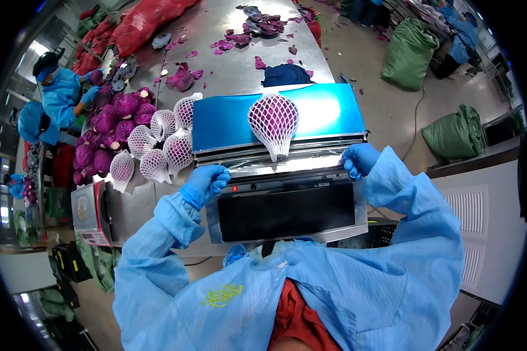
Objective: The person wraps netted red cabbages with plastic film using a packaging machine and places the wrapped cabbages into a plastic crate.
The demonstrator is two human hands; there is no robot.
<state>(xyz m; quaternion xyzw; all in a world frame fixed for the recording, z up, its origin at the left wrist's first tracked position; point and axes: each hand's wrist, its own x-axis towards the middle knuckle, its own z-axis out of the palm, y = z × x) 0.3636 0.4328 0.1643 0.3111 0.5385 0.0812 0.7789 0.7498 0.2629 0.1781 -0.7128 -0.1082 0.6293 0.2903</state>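
Note:
In blue gloves, my left hand (208,182) and my right hand (360,159) are closed on the two ends of a strip of clear plastic film (313,163). The film stretches between them across the front of a wrapping machine (214,225). Just beyond it, a red cabbage (273,119) in a white foam net lies on the machine's shiny blue top plate (219,123), with the net's gathered end toward me. A dark panel (286,213) and a small red light lie on my side of the film.
Several netted cabbages (155,165) and a heap of bare red cabbages (125,106) lie left on the metal table (219,61). A scale (91,213) stands near left. Loose leaves (263,24) lie farther back. Two co-workers (61,93) stand left; green sacks (410,54) are right.

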